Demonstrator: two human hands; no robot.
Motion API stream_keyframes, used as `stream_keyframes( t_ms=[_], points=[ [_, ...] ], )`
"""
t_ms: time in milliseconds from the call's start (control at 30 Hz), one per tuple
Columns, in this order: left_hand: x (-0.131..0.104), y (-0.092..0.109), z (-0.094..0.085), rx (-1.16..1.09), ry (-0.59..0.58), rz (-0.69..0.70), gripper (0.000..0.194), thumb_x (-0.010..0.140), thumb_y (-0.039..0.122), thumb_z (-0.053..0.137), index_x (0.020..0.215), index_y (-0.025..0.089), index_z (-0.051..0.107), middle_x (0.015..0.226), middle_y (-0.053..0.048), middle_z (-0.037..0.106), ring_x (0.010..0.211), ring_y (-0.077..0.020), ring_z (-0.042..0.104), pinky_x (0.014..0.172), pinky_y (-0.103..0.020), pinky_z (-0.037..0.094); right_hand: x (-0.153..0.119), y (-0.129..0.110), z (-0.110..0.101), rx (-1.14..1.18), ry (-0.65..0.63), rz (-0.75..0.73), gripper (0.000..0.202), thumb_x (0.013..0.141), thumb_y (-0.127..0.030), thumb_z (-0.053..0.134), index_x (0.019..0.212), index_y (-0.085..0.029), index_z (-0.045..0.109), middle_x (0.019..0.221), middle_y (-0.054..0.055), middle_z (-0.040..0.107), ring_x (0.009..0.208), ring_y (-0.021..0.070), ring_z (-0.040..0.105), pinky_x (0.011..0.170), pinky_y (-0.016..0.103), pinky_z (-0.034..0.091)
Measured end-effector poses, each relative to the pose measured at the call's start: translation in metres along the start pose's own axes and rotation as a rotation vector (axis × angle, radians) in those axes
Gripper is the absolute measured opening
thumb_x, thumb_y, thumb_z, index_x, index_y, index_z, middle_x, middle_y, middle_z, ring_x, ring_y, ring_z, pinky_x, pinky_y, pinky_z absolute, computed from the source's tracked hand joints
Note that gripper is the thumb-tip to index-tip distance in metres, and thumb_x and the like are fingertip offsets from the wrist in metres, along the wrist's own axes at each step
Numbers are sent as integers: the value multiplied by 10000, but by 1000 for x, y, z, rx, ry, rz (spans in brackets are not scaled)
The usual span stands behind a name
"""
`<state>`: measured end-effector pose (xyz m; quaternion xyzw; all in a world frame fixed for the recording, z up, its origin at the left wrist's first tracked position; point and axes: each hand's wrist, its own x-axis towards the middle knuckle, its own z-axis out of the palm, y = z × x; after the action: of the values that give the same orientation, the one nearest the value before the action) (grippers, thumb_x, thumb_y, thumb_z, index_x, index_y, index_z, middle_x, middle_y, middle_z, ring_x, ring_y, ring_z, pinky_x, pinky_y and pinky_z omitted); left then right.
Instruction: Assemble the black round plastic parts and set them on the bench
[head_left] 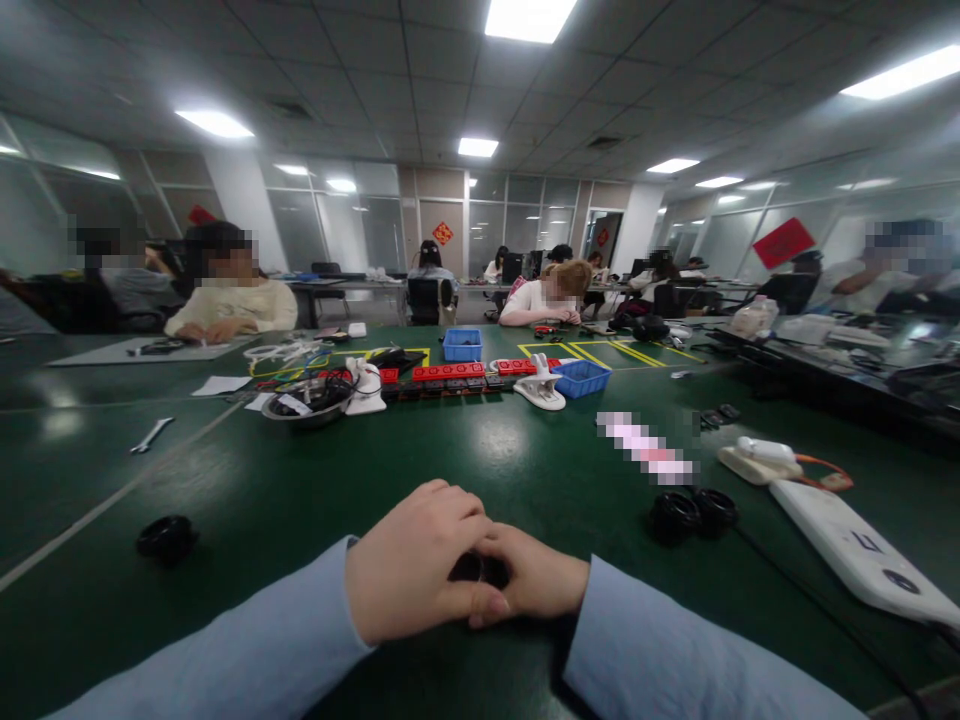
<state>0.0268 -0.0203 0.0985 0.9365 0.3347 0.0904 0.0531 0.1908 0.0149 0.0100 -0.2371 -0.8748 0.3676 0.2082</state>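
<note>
My left hand [420, 565] and my right hand [532, 570] meet just above the near part of the green table, fingers curled over one another. My left thumb presses in at the front. Through the gap between thumbs and fingers a dark object [466, 568] shows; most of it is covered, so its kind cannot be made out. To the left on the table sits a round black part [166, 540] with a ribbed edge. Right of my hands lie two similar black round parts [673, 517] [716, 510], side by side, with a black cable beside them.
A white power bank [862, 545] and a white plug on an adapter [761, 458] lie at right. A wrench [152, 436] rests at left. Farther back stand a metal bowl [307, 415] of cables, red parts [448, 371], white clips [540, 385] and blue bins [462, 345]. Co-workers sit beyond.
</note>
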Motion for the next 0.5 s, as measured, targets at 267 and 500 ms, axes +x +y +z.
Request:
stream_keyframes(
  t_ms=[267,500],
  points=[
    [2,-19,2,-258,-275,178,426,676,119,653,1073,250,575,1098,-39,573,988,-206,518,856,-314,407,-1,3,-3,-55,-64,-50,382,594,-322,715,932,-174,615,885,0,606,828,161,543,768,273,402],
    [3,-19,3,-251,-304,175,491,670,37,619,1109,249,554,1099,-43,585,997,-206,508,859,-316,393,0,1,-2,-126,-66,-24,340,589,-332,717,875,-177,618,842,-19,611,790,152,533,756,274,384]
  ],
)
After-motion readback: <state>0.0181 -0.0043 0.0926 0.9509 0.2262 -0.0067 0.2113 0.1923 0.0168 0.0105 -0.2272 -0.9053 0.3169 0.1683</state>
